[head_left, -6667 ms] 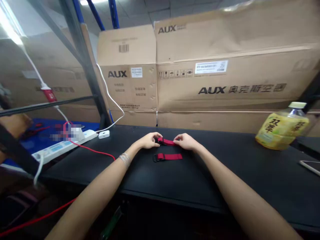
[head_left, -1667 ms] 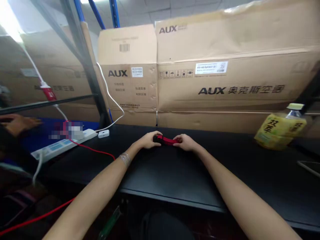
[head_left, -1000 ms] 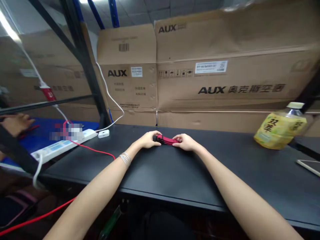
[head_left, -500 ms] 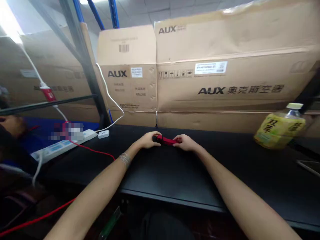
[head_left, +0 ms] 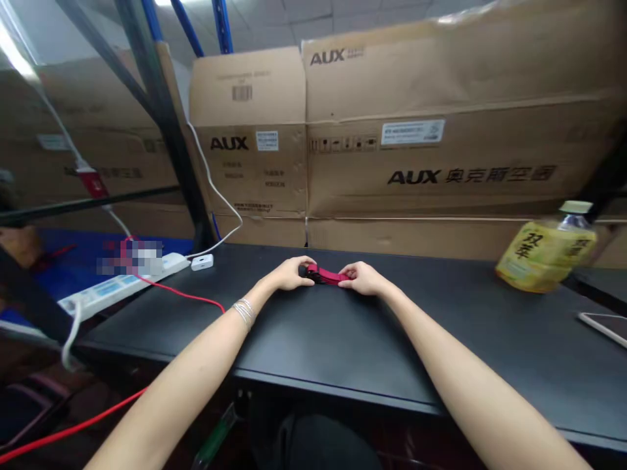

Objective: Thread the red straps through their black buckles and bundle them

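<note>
A red webbing strap (head_left: 327,276) lies doubled up on the table, at the middle of the table's front-to-back depth, its black buckle (head_left: 304,270) at the end nearer the left hand (head_left: 289,273). The left fingers (head_left: 300,264) are curled together and clamped on the buckle end, while the right hand (head_left: 360,278) grips the other end, its fingers (head_left: 345,269) pressed together on the webbing. A metal bangle (head_left: 243,313) circles the left wrist.

The strap rests on a black matte tabletop (head_left: 333,346). Taking the far side as 12 o'clock, a yellow-labelled plastic drinks bottle (head_left: 546,258) stands at 3 o'clock near the far edge, with a phone or tablet (head_left: 605,326) lying flat at about 4 o'clock. At 9 o'clock, a white power strip (head_left: 117,290) sits at the table's left end, a blurred-out object (head_left: 130,256) beside it. A small white box (head_left: 202,262) lies at 10 o'clock, joined to a white cable (head_left: 215,189), and a red cable (head_left: 181,288) runs across the table from the power strip.

Behind the table, large AUX cardboard cartons (head_left: 431,130) are stacked against a steel rack with blue uprights (head_left: 223,19). A blue surface (head_left: 49,261) lies beyond the table's left end.
</note>
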A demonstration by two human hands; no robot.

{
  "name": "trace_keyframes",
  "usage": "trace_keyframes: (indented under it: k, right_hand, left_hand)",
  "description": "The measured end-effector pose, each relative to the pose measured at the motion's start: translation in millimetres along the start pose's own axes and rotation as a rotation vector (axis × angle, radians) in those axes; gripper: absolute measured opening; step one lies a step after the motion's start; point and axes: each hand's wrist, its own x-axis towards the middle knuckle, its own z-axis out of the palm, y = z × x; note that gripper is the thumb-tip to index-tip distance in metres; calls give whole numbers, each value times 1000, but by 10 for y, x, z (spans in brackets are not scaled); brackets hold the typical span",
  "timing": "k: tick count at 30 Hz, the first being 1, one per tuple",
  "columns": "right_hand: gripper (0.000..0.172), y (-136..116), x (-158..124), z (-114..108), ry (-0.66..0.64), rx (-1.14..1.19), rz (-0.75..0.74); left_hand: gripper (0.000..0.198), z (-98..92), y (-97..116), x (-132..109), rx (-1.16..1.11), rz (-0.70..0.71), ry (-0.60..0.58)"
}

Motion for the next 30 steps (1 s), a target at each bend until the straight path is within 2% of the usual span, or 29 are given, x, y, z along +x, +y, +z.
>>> trace_keyframes:
  k: [5,30]
  right_hand:
    - [27,15,5,5,-7,10,-23]
    - [27,-57,-23,-28,-21,-53,-5]
  left_hand:
    - [59,10,-6,-2,3,-1,3]
    - [51,0,11,6,7,34,1]
